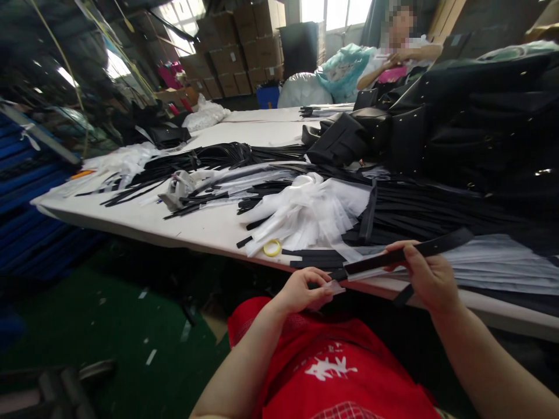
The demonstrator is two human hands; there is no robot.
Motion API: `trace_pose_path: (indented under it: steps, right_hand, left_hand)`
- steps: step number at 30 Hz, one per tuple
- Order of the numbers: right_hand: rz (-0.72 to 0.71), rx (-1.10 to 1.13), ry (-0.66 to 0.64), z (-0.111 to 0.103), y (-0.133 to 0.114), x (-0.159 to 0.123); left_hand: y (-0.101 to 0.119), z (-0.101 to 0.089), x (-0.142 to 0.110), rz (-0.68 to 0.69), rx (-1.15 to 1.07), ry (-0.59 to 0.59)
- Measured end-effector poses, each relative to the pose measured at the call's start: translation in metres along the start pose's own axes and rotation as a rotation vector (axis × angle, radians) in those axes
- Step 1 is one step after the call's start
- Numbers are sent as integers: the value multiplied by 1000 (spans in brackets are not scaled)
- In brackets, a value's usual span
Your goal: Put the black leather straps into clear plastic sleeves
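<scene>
Just off the table's front edge, my right hand (430, 276) is closed around a black strap (388, 256), thumb on top. The strap's right end sticks out past my fingers and shows small holes. At its left end my left hand (308, 289) pinches a translucent plastic sleeve (335, 287), with a bit of black strap beside it. Whether the left fingers also grip the strap is hidden. Beyond my hands lies a loose heap of white plastic sleeves (312, 212). Long black straps (419, 209) are piled to the right, near a stack of clear-sleeved strips (502, 265).
A yellow tape ring (272, 248) lies near the edge of the white table (144, 218). Black leather-like bags (480, 128) are heaped at the right. Across the table sits another person (393, 64). Cardboard boxes (227, 61) stand behind, blue racks (30, 203) at left.
</scene>
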State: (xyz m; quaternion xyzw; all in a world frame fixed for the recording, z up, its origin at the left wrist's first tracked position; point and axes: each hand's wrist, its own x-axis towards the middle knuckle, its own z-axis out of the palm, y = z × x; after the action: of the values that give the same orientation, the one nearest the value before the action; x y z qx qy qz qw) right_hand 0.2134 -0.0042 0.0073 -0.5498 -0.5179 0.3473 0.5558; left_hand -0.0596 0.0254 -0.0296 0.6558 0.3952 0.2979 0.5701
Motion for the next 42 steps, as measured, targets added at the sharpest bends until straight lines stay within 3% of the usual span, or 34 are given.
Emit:
trace_pose_path:
  steps: [6, 13, 19, 23, 29, 31, 35, 36, 40, 42]
  right_hand:
    - [-15, 25, -68, 3, 5, -4]
    - [-81, -91, -131, 16, -1, -8]
    - [-88, -96, -155, 13, 0, -8]
    - [2, -58, -205, 18, 7, -10]
    - [230, 112, -433, 55, 28, -16]
    - [356, 256, -363, 54, 36, -8]
    - [427, 469, -8, 44, 43, 3]
    - [435, 464, -15, 45, 43, 1]
    - [589, 495, -314, 56, 46, -15]
    - [623, 574, -227, 50, 48, -11]
  left_hand:
    - [-13, -2, -4, -90, -88, -37]
    - [-11, 0, -3, -134, -103, -70]
    - [-13, -1, -1, -142, -83, -86]
    - [-13, 3, 2, -130, -148, -58]
    - [-13, 21, 10, -85, -207, 29]
    - [-17, 24, 9, -97, -161, 20]
    - [-26, 28, 11, -254, -152, -26]
    - [-26, 30, 13, -282, -161, -27]
    - [-22, 42, 21, -199, -38, 32]
    - [-20, 43, 22, -160, 68, 35]
